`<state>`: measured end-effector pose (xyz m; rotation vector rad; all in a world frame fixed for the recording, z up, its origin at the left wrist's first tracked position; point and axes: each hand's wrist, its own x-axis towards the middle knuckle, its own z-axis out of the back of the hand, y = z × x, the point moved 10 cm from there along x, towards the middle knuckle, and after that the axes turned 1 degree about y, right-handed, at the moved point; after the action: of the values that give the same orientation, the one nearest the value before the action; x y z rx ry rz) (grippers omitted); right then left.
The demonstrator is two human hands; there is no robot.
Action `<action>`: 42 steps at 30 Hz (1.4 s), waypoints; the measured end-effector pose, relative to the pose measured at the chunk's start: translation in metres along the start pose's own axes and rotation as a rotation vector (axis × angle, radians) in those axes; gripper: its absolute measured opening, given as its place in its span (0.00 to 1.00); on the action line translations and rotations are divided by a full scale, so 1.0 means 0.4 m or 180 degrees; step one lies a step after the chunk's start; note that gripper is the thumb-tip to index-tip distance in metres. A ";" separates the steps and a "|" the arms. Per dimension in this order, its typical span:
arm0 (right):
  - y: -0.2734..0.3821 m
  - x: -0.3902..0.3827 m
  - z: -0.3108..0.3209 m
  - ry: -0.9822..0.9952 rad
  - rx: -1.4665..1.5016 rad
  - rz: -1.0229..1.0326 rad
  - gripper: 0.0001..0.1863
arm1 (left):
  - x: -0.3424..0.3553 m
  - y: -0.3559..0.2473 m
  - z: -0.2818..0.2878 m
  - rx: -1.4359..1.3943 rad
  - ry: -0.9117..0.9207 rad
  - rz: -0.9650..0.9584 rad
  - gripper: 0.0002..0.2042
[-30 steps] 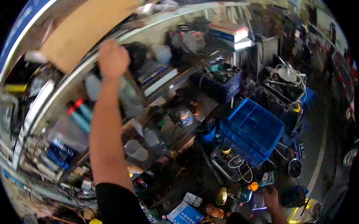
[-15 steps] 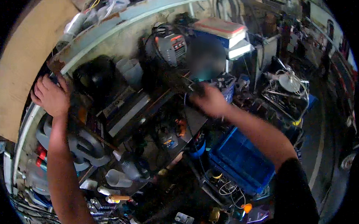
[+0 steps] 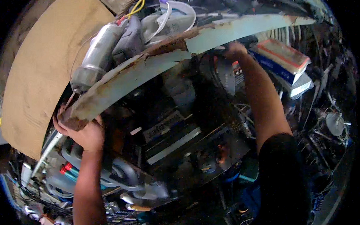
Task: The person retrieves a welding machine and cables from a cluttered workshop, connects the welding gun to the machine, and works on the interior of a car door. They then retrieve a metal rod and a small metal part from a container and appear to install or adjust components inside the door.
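My left hand [image 3: 86, 134] is wrapped round the rusty corner of a pale metal shelf frame [image 3: 146, 73], with its fingers on the far side and the thumb on the near side. Reaching up and forward, my right hand [image 3: 237, 51] is just beneath the frame's long edge, above a grey and orange boxy machine [image 3: 226, 78]. Blur and shadow hide its fingertips, so whether it grips anything does not show. On top of the shelf, close to my left hand, lies a silver metal cylinder [image 3: 93, 56] with a yellow cable.
Blue and white boxes [image 3: 284, 61] are stacked right of my right forearm. A brown board [image 3: 41, 70] stands at the left. A white tub [image 3: 174, 22] sits on the shelf. Grey jugs [image 3: 122, 171] and loose tools crowd the lower left; metal clutter fills the right.
The view has tilted up and leftward, bringing the shelf top in. My right hand has moved up and away toward the frame's edge. My left hand stays at the frame's corner.
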<state>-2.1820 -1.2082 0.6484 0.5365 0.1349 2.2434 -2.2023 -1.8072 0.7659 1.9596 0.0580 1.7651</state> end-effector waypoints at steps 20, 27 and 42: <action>-0.112 -0.174 0.193 -0.1615 0.0930 -0.0552 0.23 | 0.034 -0.015 -0.007 0.0238 -0.0104 0.0155 0.26; -0.216 -0.327 0.421 -0.1972 0.0490 0.0238 0.22 | 0.022 -0.007 -0.031 0.0413 -0.0063 0.0228 0.22; -0.454 -0.881 0.609 -0.1795 0.0718 -0.0317 0.22 | 0.024 -0.013 0.000 0.0393 -0.0223 0.0320 0.22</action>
<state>-1.7477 -1.3663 0.7022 1.2312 0.1202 1.9102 -2.1993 -1.7990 0.7729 2.1449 0.0462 1.7924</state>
